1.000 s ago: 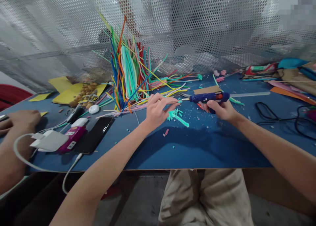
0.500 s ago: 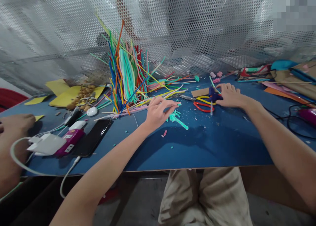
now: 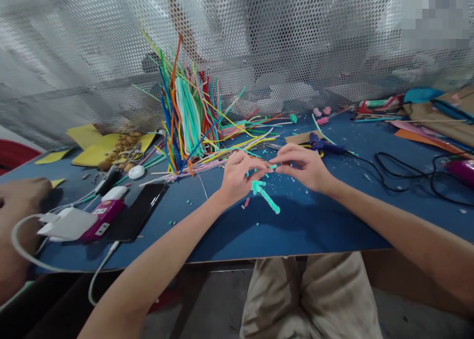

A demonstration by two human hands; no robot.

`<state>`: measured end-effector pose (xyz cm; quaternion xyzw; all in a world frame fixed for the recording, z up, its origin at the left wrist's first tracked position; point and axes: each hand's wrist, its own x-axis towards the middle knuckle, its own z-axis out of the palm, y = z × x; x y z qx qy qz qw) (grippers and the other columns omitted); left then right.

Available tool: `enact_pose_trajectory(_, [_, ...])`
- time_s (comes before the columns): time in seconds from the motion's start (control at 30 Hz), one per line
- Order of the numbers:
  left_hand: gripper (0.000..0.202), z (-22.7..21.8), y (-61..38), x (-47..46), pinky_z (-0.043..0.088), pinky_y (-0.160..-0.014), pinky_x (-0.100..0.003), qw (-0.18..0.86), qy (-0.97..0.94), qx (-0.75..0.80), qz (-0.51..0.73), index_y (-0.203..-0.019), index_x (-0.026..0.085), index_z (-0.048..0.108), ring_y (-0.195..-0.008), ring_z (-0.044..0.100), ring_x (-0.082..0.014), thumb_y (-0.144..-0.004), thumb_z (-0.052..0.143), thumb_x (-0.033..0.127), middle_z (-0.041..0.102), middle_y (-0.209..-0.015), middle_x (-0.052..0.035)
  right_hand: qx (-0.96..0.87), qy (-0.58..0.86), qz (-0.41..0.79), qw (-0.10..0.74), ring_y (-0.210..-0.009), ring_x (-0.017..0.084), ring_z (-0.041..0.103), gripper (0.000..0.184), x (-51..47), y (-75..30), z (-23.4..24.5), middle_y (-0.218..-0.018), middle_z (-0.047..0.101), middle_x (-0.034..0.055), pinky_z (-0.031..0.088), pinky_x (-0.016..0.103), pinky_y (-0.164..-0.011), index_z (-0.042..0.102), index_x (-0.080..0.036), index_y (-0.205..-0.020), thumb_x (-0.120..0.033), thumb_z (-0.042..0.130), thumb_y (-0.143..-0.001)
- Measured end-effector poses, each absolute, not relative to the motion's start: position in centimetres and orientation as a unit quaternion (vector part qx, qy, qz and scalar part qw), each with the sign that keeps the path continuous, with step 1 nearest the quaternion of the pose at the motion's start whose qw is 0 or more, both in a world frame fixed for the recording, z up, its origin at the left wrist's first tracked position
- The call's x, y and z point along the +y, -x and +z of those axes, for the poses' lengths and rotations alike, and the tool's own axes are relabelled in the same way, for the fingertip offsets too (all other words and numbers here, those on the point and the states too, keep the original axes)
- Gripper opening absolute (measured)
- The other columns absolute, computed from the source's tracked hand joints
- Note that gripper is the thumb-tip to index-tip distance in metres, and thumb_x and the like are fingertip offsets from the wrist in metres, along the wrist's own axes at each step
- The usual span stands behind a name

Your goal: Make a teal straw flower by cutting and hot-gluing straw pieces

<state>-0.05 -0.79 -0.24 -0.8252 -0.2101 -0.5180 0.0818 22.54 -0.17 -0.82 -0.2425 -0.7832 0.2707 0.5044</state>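
Just beyond the fuzzy turquoise stem (image 3: 269, 201), left hand (image 3: 239, 177) and right hand (image 3: 305, 167) meet, fingertips pinched around a small turquoise piece (image 3: 273, 167). Both forearms angle inward.

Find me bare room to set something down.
There's bare table between your left arm and right arm, toward the front edge, crumbs aside. It's crowded on the left around the phone and charger, and at the back around the pipe cleaners and glue gun.

A fuzzy turquoise stem (image 3: 268, 200), branched at one end, slants just below a tiny pinched turquoise piece (image 3: 273, 167).
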Motion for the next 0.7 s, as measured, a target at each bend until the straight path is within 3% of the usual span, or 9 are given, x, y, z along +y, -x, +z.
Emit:
enact_pose_trajectory(0.17, [0.011,-0.8,-0.1,-0.8,0.05,-0.069,-0.031,0.063,0.821,-0.211,-0.527,-0.094,0.024,0.065,-0.068,0.063,-0.0137,-0.092,0.072,0.034,0.077,-0.083,0.0005,-0.723,0.227,0.325,0.566,-0.081,0.018,0.061,0.016,-0.9,-21.6,-1.3,-0.09,0.068,0.0037,0.053,0.034,-0.07,0.082,-0.034,-0.093,-0.044,0.081,-0.08])
enact_pose_trajectory(0.33, [0.009,-0.7,-0.2,-0.9,0.049,-0.064,-0.027,0.094,0.821,-0.207,-0.523,-0.094,0.023,0.064,-0.067,0.063,-0.0118,-0.094,0.07,0.03,0.074,-0.081,-0.0006,-0.703,0.214,0.361,0.575,-0.079,0.015,0.059,0.014,-1.0,-21.4,-1.4,-0.09,0.064,0.0023,0.049,0.031,-0.065,0.082,-0.034,-0.091,-0.039,0.084,-0.078])
enact_pose_trajectory(0.6, [0.012,-0.6,-0.4,-0.8,0.049,-0.065,-0.025,0.073,0.837,-0.231,-0.491,-0.098,0.021,0.063,-0.075,0.063,-0.0122,-0.096,0.067,0.032,0.074,-0.087,-0.0023,-0.707,0.227,0.361,0.563,-0.088,0.016,0.06,0.013,-0.8,-21.4,-1.4,-0.098,0.062,0.0024,0.052,0.031,-0.076,0.073,-0.027,-0.088,-0.039,0.074,-0.087])
enact_pose_trajectory(0.7, [0.01,-0.4,-0.2,-0.4,0.052,-0.075,-0.028,0.038,0.858,-0.259,-0.441,-0.103,0.021,0.062,-0.084,0.063,-0.0146,-0.095,0.065,0.027,0.074,-0.096,-0.0038,-0.689,0.245,0.371,0.573,-0.088,0.017,0.064,0.018,-0.1,-22.3,-0.9,-0.097,0.067,0.0034,0.055,0.035,-0.082,0.067,-0.024,-0.093,-0.042,0.069,-0.091])
